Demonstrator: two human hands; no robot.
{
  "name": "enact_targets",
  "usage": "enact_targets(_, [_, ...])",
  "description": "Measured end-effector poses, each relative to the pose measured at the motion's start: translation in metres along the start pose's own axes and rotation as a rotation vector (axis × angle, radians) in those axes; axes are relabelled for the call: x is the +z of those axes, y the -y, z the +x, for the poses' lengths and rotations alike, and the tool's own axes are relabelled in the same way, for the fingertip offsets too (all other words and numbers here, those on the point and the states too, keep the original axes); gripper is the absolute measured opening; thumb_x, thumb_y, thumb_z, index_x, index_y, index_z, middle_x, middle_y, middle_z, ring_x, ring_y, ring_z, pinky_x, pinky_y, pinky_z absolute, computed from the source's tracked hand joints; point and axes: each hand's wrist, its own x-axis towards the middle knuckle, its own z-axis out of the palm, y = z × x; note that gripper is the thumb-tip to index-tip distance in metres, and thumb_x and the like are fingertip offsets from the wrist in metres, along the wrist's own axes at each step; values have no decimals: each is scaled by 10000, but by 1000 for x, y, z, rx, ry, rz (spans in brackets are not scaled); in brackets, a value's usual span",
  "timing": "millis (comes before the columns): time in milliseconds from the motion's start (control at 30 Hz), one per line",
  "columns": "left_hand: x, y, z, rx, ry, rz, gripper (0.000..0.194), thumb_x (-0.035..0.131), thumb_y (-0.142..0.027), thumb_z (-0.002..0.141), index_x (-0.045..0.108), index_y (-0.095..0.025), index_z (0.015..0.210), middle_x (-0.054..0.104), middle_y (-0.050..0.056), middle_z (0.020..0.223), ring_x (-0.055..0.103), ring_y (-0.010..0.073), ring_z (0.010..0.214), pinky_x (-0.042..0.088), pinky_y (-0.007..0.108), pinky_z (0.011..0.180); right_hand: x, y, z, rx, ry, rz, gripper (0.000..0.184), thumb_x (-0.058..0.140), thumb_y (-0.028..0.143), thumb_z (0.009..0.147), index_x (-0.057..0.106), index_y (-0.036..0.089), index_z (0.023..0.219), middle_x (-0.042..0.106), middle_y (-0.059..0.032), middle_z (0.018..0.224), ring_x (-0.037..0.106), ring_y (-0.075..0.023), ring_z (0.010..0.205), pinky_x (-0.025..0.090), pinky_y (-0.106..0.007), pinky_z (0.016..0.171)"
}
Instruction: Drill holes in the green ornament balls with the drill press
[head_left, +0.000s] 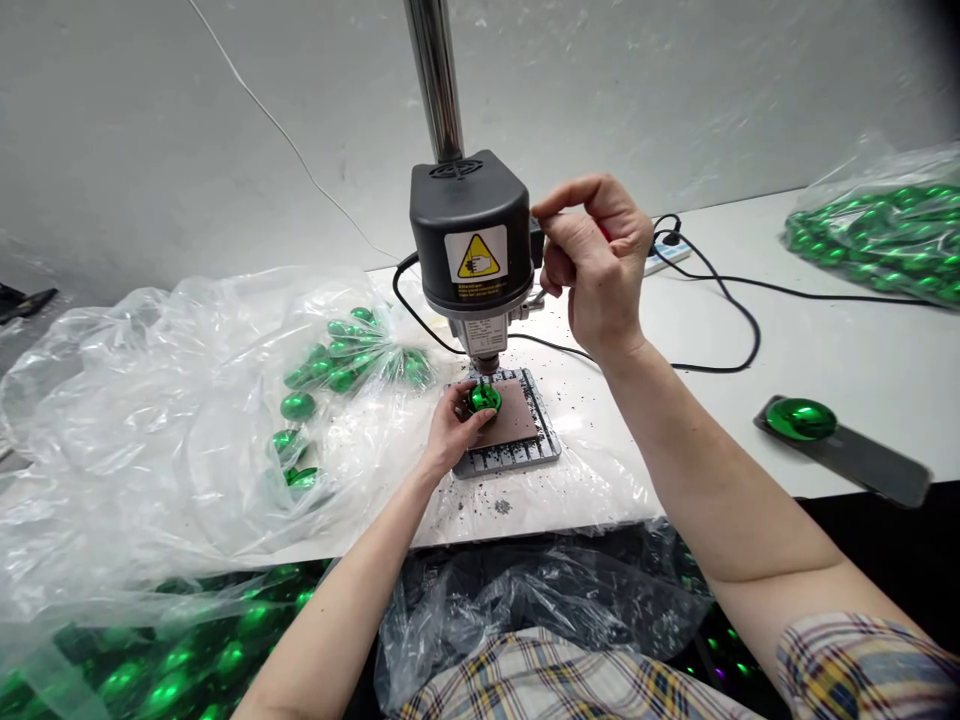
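Observation:
A small bench drill press with a black motor head stands on the white table. My left hand pinches a shiny green egg-shaped piece on the brown pad of the drill's base plate, right under the drill bit. My right hand is raised beside the motor head, fingers closed around the feed lever, of which a red tip shows. Dark drilling chips lie scattered around the base.
A clear plastic bag with several green pieces spreads at the left. Another bag of green pieces lies at the far right. One green piece rests on a dark flat tool. A black cable runs to a power strip. More bagged green pieces sit below the table edge.

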Motion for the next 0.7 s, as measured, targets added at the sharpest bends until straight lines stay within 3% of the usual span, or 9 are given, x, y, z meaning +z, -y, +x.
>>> enact_targets(233, [6, -1, -1, 163, -21, 376, 551, 875, -320, 678, 675, -218, 1181, 609, 84, 1050, 590, 270, 1028, 498, 432, 921, -1, 1, -1, 1, 22, -84, 310, 599, 562, 954, 604, 262, 879, 369, 54, 518, 303, -78, 387, 256, -227, 346])
enact_targets(467, [9, 11, -2, 173, -21, 278, 572, 876, -313, 707, 650, -227, 1226, 620, 94, 1133, 592, 286, 1117, 478, 449, 989, 6, 16, -3, 17, -36, 51, 200, 701, 393, 902, 627, 235, 805, 410, 53, 525, 274, -73, 377, 228, -252, 328])
enact_targets(700, [10, 17, -3, 152, -17, 234, 595, 877, -330, 711, 632, -219, 1241, 589, 105, 1178, 599, 289, 1135, 495, 453, 993, -4, 27, -35, 12, -4, 90, 96, 654, 164, 840, 699, 230, 787, 436, 52, 509, 290, -71, 387, 239, -256, 381])
